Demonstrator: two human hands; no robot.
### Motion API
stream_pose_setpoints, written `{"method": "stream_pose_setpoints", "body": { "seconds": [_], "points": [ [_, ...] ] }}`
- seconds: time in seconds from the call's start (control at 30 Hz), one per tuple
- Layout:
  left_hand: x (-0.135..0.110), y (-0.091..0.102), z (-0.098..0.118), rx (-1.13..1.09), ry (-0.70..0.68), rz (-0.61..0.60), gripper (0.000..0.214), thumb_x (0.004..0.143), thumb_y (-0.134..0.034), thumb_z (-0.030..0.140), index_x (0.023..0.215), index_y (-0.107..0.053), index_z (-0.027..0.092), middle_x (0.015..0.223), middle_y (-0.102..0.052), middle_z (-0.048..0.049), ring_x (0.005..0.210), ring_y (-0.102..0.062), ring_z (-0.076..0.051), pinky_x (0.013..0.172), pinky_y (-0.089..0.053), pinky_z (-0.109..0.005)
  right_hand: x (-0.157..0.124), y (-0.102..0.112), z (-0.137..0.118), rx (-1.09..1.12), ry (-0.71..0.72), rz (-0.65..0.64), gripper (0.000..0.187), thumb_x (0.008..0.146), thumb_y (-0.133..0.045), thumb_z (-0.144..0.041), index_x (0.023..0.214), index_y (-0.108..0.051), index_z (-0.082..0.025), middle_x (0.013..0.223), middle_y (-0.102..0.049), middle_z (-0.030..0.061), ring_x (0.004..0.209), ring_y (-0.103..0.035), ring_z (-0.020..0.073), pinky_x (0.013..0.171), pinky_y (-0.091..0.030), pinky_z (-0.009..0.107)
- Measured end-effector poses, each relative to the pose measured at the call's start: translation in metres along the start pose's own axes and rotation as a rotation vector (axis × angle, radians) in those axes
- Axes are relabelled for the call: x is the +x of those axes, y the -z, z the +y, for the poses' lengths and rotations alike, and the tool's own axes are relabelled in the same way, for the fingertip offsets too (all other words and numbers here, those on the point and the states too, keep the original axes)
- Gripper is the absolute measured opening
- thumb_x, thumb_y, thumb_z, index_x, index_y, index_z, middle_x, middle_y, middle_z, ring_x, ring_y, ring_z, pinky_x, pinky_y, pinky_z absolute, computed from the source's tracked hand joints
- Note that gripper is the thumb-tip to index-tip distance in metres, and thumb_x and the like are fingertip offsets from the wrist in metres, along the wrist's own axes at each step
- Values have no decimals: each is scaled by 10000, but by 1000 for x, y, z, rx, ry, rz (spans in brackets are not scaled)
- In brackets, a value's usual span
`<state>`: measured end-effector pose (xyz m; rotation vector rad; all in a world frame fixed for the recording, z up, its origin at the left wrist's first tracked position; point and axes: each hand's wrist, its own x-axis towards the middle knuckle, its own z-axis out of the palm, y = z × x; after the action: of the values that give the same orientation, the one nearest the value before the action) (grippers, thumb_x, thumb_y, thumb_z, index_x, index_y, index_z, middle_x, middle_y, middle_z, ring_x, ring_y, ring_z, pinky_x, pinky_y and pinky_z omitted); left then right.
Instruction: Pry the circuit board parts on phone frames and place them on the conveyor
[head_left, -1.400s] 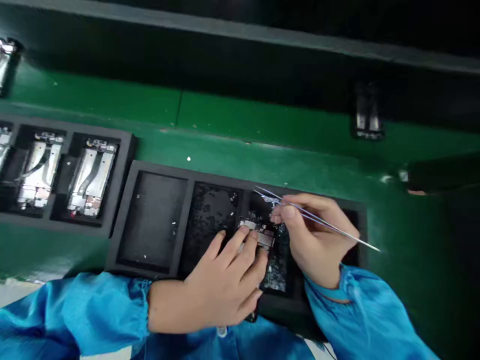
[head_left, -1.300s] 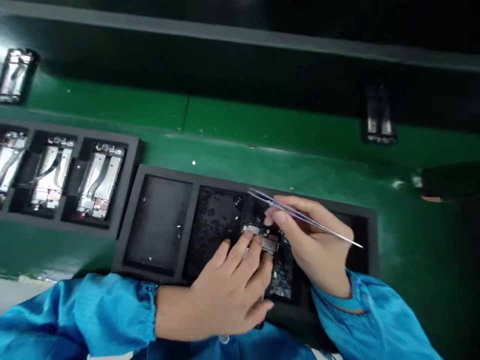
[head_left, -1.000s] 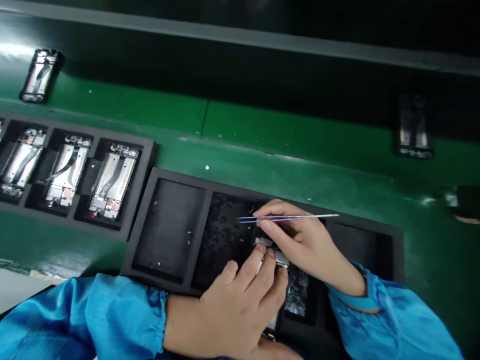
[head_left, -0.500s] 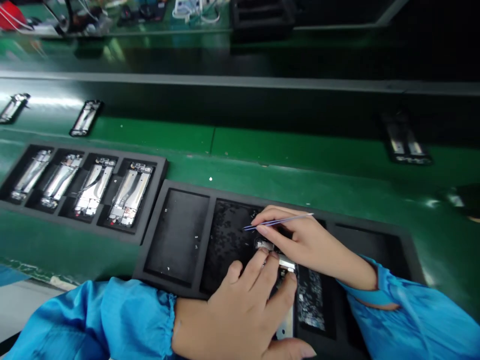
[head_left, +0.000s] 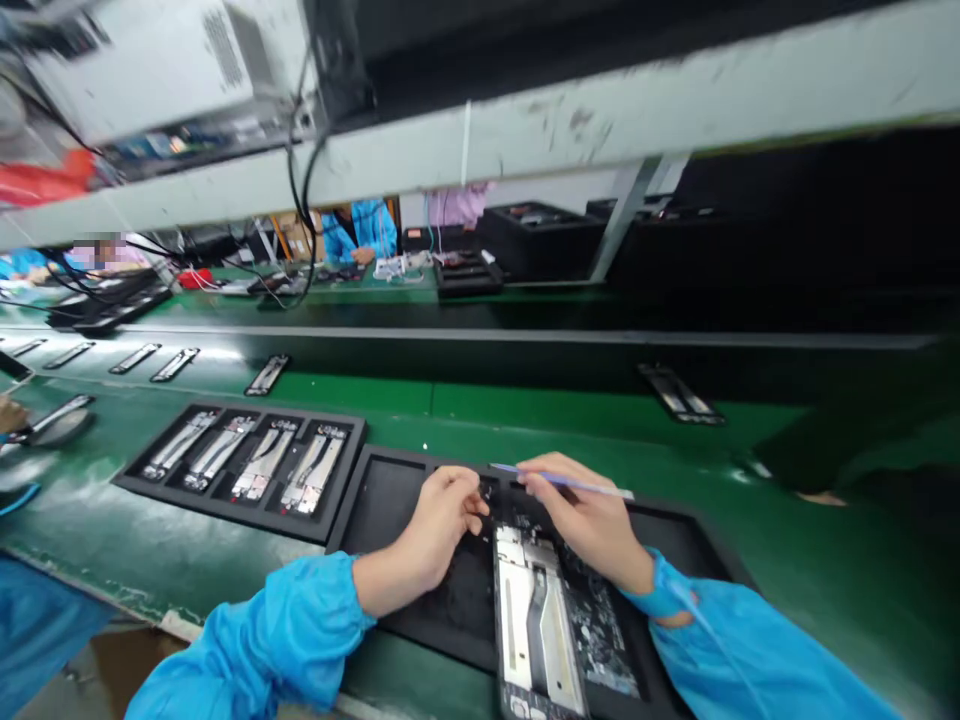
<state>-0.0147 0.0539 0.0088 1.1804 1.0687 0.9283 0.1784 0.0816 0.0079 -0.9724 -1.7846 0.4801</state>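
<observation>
The left hand (head_left: 439, 520) lay over the near tray (head_left: 375, 475), a black foam one with several compartments, on the green surface (head_left: 525, 410). Its fingers (head_left: 469, 497) were curled in together, their tips just at the top end of the phone (head_left: 536, 620). Whether they pinched anything small there could not be told. The right hand (head_left: 592, 520) was just across from it, beside the same end of the phone. Its thumb and fingers (head_left: 536, 485) were clamped on a pair of thin metal tweezers (head_left: 566, 483). The tweezers lay nearly level, with the tips pointing left toward the other hand and the back end sticking out to the right.

The phone lay in one of the tray's middle compartments with its back open, showing a pale metal plate and a dark cable. Its lower end ran toward the person and out of the bottom of the view. Both arms wore blue sleeves (head_left: 300, 620).

To the left, touching or just beside the near tray, a second tray (head_left: 150, 485) held four more open phones side by side. Single phones (head_left: 266, 375) lay farther back on the surface. At the right edge was another person's dark sleeve (head_left: 825, 450).
</observation>
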Motion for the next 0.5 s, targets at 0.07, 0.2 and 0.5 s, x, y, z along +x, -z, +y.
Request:
{"method": "stream_pose_setpoints", "body": {
  "seconds": [0.07, 0.2, 0.5],
  "points": [
    [20, 13, 8, -98, 55, -108, 347, 1031, -546, 479, 1094, -616, 145, 959, -631, -41, 807, -635, -157, 717, -560, -317, -3, 2, -9, 2, 100, 72, 195, 972, -593, -310, 912, -752, -215, 871, -767, 90, 775, -732, 226, 718, -614, 349],
    [33, 25, 14, -220, 117, -221, 313, 1006, -630, 421, 1140, -638, 137, 1061, -666, -63, 869, -668, -166, 759, -592, -332, -5, 3, -21, 41, 206, 49, 150, 925, -629, -248, 932, -779, -254, 860, -784, 63, 748, -743, 238, 696, -634, 379],
    [35, 23, -7, -175, 151, -191, 294, 1004, -640, 396, 1143, -641, 137, 1068, -671, -62, 885, -674, -171, 775, -597, -341, -10, -5, -21, 161, -117, 145, 170, 971, -617, -377, 995, -682, -222, 780, -737, 62, 609, -703, 219, 572, -611, 348]
  ]
}}
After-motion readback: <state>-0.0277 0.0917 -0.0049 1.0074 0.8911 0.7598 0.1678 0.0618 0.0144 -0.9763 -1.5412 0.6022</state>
